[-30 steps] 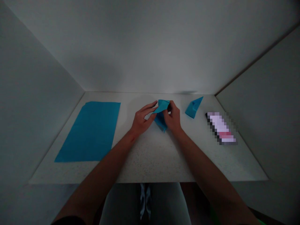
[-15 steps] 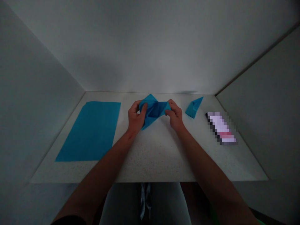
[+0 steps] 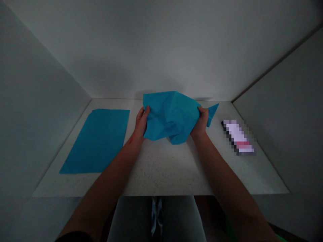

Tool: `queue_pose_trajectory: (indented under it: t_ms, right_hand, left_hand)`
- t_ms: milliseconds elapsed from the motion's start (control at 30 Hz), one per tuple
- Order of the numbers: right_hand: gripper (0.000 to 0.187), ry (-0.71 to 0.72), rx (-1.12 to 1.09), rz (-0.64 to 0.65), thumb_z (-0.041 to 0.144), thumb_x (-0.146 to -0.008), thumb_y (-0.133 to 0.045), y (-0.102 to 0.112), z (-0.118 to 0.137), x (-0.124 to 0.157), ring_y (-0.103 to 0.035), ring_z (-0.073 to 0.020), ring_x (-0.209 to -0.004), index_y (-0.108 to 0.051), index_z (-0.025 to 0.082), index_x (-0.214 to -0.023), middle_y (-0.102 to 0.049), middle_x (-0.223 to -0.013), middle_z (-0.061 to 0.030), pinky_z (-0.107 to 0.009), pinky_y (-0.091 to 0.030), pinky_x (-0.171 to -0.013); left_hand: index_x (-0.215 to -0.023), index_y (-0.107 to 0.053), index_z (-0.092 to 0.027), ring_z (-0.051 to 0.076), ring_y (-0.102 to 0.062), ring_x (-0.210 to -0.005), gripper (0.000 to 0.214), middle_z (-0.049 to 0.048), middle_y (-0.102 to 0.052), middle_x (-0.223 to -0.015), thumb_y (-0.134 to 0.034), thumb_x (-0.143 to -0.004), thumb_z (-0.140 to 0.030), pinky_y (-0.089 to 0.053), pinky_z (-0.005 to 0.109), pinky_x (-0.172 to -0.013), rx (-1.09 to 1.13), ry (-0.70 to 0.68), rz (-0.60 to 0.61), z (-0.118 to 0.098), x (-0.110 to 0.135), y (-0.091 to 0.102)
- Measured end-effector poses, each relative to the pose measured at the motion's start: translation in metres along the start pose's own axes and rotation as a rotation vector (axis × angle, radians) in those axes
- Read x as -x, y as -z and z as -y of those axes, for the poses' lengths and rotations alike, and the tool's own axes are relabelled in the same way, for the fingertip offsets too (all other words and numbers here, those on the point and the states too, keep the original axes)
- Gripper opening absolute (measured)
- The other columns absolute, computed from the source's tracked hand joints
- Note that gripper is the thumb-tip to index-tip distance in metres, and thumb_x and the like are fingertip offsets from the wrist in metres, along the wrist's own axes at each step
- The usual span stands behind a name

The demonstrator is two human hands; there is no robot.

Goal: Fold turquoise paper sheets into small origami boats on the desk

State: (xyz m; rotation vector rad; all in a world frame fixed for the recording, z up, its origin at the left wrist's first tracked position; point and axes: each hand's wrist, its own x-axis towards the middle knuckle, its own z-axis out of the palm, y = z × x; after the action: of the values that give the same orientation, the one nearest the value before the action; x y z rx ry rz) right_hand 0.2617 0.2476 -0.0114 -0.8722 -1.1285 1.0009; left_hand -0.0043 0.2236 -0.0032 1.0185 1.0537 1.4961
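Phone [image 3: 237, 136] screen pixelated, unreadable. Sheet [image 3: 171, 116] blue, creased, bulging; left hand [image 3: 141, 121], right hand [image 3: 201, 122] pinch its opposite sides.

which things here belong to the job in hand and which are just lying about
Job in hand:
creased blue sheet, gripped by left hand and right hand

Lying about:
flat blue sheet, possibly related
folded blue piece, possibly related
pixelated phone-like object, probably unrelated

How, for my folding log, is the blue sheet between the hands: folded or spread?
Mostly spread, not flat: the blue sheet shows one broad, wrinkled face between left hand and right hand.
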Motion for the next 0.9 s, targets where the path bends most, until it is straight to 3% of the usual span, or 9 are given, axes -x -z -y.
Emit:
queue_pose_trajectory:
  t_ms: [133,267,367,433,500,600,700,800,900]
  right_hand:
    - [0.048,-0.066,-0.168,-0.118,0.073,-0.090,-0.061,-0.001,0.000,-0.003,-0.069,-0.0301,-0.097,-0.066,0.027,-0.103,-0.070,-0.097,-0.0060,-0.044,-0.060,-0.082]
    - [0.050,-0.058,-0.122,-0.208,0.077,-0.088,-0.068,-0.011,0.004,0.001,-0.068,-0.0226,-0.090,-0.063,0.029,-0.097,-0.066,-0.089,0.0002,-0.035,-0.059,-0.077]
    - [0.054,-0.162,-0.047,-0.089,0.080,-0.082,-0.078,-0.023,0.007,0.011,-0.067,-0.0191,-0.082,-0.063,0.029,-0.096,-0.066,-0.084,0.0028,-0.029,-0.055,-0.067]
    - [0.055,-0.219,0.024,0.068,0.077,-0.079,-0.084,-0.031,0.007,0.017,-0.070,-0.0200,-0.082,-0.067,0.029,-0.097,-0.071,-0.086,0.0017,-0.030,-0.057,-0.068]
    - [0.054,-0.198,0.080,0.140,0.077,-0.082,-0.082,-0.035,0.006,0.020,-0.073,-0.0231,-0.090,-0.071,0.028,-0.102,-0.076,-0.093,-0.0013,-0.034,-0.061,-0.074]
    - [0.057,-0.090,0.125,0.068,0.078,-0.088,-0.075,-0.033,0.007,0.018,-0.075,-0.0268,-0.101,-0.073,0.028,-0.115,-0.081,-0.105,-0.0048,-0.039,-0.063,-0.085]
    - [0.058,-0.058,0.168,0.004,0.080,-0.088,-0.075,-0.026,0.010,0.013,-0.076,-0.0269,-0.097,-0.072,0.027,-0.113,-0.082,-0.103,-0.0053,-0.039,-0.064,-0.082]
    - [0.058,-0.090,0.203,0.011,0.080,-0.086,-0.077,-0.021,0.013,0.012,-0.074,-0.0245,-0.083,-0.072,0.026,-0.108,-0.080,-0.092,-0.0038,-0.036,-0.062,-0.070]
    - [0.058,-0.091,0.194,0.025,0.080,-0.086,-0.077,-0.023,0.015,0.014,-0.071,-0.0224,-0.077,-0.072,0.027,-0.108,-0.078,-0.090,-0.0030,-0.035,-0.061,-0.068]
  left_hand:
    - [-0.121,-0.066,-0.025,0.030,-0.078,-0.111,0.064,0.0107,-0.081,-0.116,-0.082,-0.085,-0.076,-0.067,0.048,-0.094,0.096,0.046,-0.037,-0.007,-0.003,0.008]
    - [-0.117,-0.068,-0.024,0.028,-0.077,-0.118,0.058,0.0101,-0.081,-0.121,-0.090,-0.082,-0.064,-0.065,0.045,-0.104,0.216,0.063,-0.118,-0.011,-0.003,0.006]
    - [-0.114,-0.068,-0.023,0.028,-0.077,-0.118,0.057,0.0112,-0.080,-0.124,-0.092,-0.081,-0.063,-0.065,0.044,-0.104,0.270,0.029,-0.180,-0.009,-0.005,0.005]
    - [-0.115,-0.067,-0.023,0.027,-0.077,-0.116,0.060,0.0119,-0.079,-0.127,-0.090,-0.082,-0.067,-0.066,0.043,-0.100,0.259,-0.002,-0.189,-0.006,-0.006,0.006]
    - [-0.117,-0.066,-0.024,0.025,-0.077,-0.111,0.061,0.0113,-0.079,-0.125,-0.087,-0.083,-0.071,-0.067,0.038,-0.092,0.188,-0.050,-0.195,-0.003,-0.006,0.009]
    - [-0.115,-0.065,-0.024,0.020,-0.076,-0.088,0.062,0.0070,-0.077,-0.104,-0.079,-0.087,-0.077,-0.062,0.028,-0.069,-0.024,-0.117,-0.221,-0.002,-0.006,0.013]
    - [-0.111,-0.065,-0.022,0.015,-0.067,-0.068,0.063,0.0021,-0.069,-0.085,-0.072,-0.090,-0.081,-0.051,0.022,-0.052,-0.207,-0.168,-0.259,-0.005,-0.005,0.019]
    - [-0.105,-0.065,-0.021,0.016,-0.068,-0.074,0.062,0.0032,-0.069,-0.086,-0.070,-0.090,-0.082,-0.052,0.021,-0.056,-0.275,-0.231,-0.299,-0.006,-0.006,0.024]
    - [-0.103,-0.065,-0.021,0.017,-0.069,-0.076,0.066,0.0038,-0.070,-0.086,-0.071,-0.087,-0.085,-0.052,0.022,-0.059,-0.253,-0.154,-0.285,-0.003,-0.009,0.025]
